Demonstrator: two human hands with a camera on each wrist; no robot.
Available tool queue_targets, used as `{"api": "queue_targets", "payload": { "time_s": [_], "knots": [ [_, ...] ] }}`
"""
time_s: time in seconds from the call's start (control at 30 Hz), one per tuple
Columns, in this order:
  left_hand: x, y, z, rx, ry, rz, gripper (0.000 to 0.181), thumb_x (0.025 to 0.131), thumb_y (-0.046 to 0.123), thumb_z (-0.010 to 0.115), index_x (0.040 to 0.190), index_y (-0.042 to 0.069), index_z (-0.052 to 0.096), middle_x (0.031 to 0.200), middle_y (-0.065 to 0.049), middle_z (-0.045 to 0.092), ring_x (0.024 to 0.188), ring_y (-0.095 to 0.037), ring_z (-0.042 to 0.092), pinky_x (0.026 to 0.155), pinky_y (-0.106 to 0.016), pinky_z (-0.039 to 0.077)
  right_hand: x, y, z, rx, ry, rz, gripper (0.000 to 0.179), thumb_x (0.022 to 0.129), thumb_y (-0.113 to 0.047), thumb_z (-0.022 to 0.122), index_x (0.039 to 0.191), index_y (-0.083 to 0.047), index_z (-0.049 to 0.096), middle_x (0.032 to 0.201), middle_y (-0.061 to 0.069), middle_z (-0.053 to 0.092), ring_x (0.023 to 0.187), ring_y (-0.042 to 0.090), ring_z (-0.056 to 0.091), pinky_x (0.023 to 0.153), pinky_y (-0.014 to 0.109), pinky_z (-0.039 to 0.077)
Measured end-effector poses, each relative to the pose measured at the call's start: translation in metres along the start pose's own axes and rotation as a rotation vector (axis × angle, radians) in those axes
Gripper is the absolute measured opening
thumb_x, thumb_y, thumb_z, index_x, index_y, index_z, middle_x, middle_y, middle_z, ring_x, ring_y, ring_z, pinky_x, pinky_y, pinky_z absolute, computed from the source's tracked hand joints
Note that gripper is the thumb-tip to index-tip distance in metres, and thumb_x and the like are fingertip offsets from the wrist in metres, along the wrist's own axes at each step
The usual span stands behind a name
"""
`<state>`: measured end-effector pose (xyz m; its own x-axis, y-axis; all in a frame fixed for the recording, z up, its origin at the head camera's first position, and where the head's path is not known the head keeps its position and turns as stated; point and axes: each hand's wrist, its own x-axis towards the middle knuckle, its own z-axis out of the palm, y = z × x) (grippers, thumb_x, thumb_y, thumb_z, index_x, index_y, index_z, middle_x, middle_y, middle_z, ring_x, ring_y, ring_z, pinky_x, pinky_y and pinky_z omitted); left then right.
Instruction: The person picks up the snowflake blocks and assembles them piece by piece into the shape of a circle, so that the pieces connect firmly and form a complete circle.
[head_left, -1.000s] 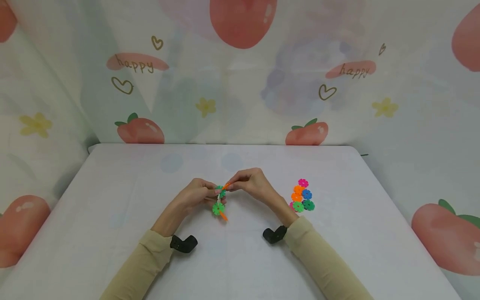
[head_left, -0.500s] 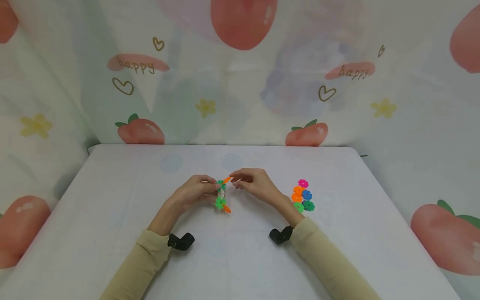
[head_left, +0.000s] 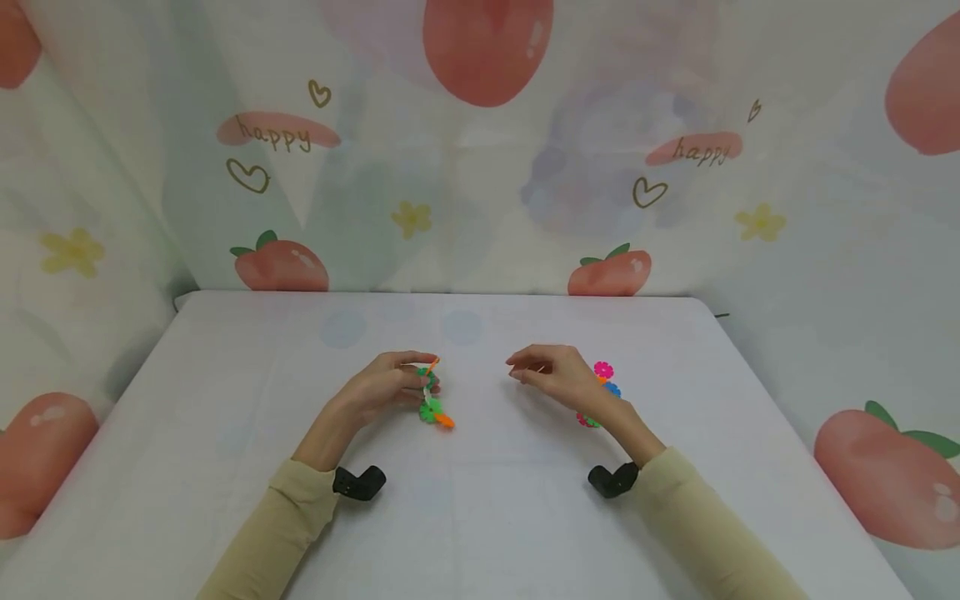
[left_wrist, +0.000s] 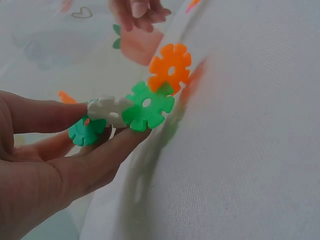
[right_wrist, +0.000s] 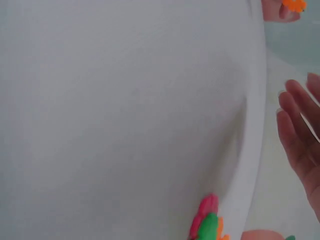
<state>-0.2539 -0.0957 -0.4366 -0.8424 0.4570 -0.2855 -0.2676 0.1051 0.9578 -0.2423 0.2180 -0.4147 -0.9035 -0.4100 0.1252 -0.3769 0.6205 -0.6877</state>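
Pinched between the thumb and fingers of my left hand [head_left: 378, 386] is a chain of interlocked plastic snowflake discs. In the left wrist view it runs from an orange disc [left_wrist: 170, 69] to a light green disc [left_wrist: 148, 106], a white disc [left_wrist: 109, 111] and a teal disc [left_wrist: 86, 132]. A further orange disc [left_wrist: 66, 97] shows partly behind the fingers. My right hand [head_left: 558, 372] hovers above the table, apart from the chain, with relaxed fingers and nothing in them. It partly hides the loose discs beyond its wrist.
Loose snowflake discs lie on the right of the white-covered table [head_left: 480, 517], among them a pink disc [head_left: 603, 369] and a blue disc [head_left: 612, 389]. A black wrist camera [head_left: 360, 483] sits on the left wrist and another black camera [head_left: 613, 481] on the right. A printed curtain [head_left: 465, 183] hangs behind.
My right hand has let go of the upper orange disc and moved right, towards the loose discs. My left hand keeps the chain, which has shifted slightly left and turned.
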Motion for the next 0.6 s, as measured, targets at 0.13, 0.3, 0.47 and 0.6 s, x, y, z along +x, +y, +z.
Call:
{"api": "queue_targets", "payload": {
  "time_s": [0.13,0.3,0.47,0.6],
  "knots": [
    [-0.001,0.001,0.000,0.015,0.000,0.004,0.050,0.101,0.005,0.060,0.148,-0.006,0.047,0.118,-0.020,0.070,0.109,-0.025,0.070,0.088,-0.030,0.057,-0.016,0.014,-0.014,-0.040,-0.001,0.038,0.021,0.096,-0.014,0.074,0.115,-0.006,0.076,0.103,0.001,0.078,0.093,0.016,0.071,0.083,0.026,0.058],
    [0.000,0.000,-0.001,0.036,0.003,-0.004,0.050,0.103,0.012,0.058,0.147,-0.008,0.046,0.122,-0.022,0.069,0.109,-0.024,0.068,0.091,-0.031,0.056,-0.031,0.027,-0.028,-0.113,-0.003,0.093,0.017,0.095,-0.013,0.073,0.112,-0.010,0.078,0.101,-0.001,0.076,0.091,0.015,0.068,0.081,0.027,0.057],
    [-0.002,0.000,-0.002,0.022,-0.025,0.008,0.048,0.108,0.016,0.052,0.148,-0.009,0.046,0.126,-0.024,0.067,0.109,-0.022,0.069,0.099,-0.038,0.056,-0.047,0.034,-0.044,-0.168,-0.029,0.141,0.015,0.094,-0.010,0.073,0.108,-0.010,0.078,0.098,0.000,0.075,0.084,0.014,0.064,0.075,0.025,0.055],
    [-0.004,0.001,-0.004,0.019,-0.043,0.032,0.049,0.108,0.016,0.052,0.149,-0.010,0.044,0.130,-0.027,0.064,0.108,-0.021,0.070,0.100,-0.037,0.056,-0.059,0.037,-0.058,-0.213,-0.088,0.144,0.017,0.091,-0.009,0.076,0.108,-0.007,0.077,0.096,0.001,0.073,0.083,0.015,0.061,0.073,0.023,0.053]
  ]
}}
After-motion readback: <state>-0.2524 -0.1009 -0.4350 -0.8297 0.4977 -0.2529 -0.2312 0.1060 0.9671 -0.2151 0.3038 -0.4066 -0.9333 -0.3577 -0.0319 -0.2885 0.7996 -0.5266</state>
